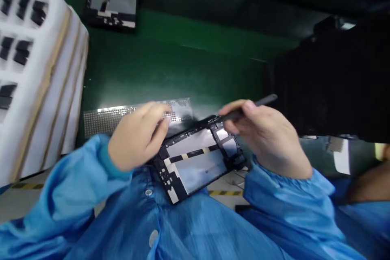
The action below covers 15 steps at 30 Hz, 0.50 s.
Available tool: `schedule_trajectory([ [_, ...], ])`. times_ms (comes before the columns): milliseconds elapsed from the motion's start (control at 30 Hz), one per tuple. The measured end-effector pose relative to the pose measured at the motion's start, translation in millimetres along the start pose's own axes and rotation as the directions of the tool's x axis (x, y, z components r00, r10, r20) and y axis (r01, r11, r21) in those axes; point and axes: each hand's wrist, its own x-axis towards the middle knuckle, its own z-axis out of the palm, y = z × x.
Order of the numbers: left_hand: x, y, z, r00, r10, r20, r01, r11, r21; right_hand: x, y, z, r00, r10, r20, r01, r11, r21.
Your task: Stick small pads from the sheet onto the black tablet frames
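Several dark parts (22, 53) occupy tray pockets (29, 33) left of the device (201, 170).

Gridded strip (105, 122) partly behind left hand (137, 136)

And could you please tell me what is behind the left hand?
A strip of small squares shows on both sides of the left hand, against the green table; its middle is covered by the hand.

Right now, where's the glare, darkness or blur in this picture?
Head view throughout: glare on the dotted clear sheet, bluish reflections on the open device, a sheen on the green surface, darkness at upper right, blur on the white tray stack and a co-worker's arm.
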Motion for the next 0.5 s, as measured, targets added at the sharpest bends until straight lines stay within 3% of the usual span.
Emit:
schedule_trajectory([
  [100,68.1,-24.3,-4.2,0.96,0.099,0.261,-0.124,0.989,0.081,31.8,-2.3,28.9,0.988,-0.065,0.14,0.071,0.997,-0.037],
  [167,93.9,-39.0,3.1,0.923,0.137,0.361,-0.178,0.981,0.083,48.0,3.3,38.1,0.972,-0.147,0.183,0.171,0.977,-0.123],
  [300,98.8,-54.6,13.1,0.877,0.22,0.427,-0.328,0.924,0.198,65.9,18.5,40.2,0.925,-0.24,0.296,0.322,0.907,-0.271],
  [500,92.4,-54.9,10.2,0.873,0.242,0.424,-0.361,0.905,0.226,68.3,31.5,41.5,0.922,-0.174,0.345,0.268,0.931,-0.247],
])
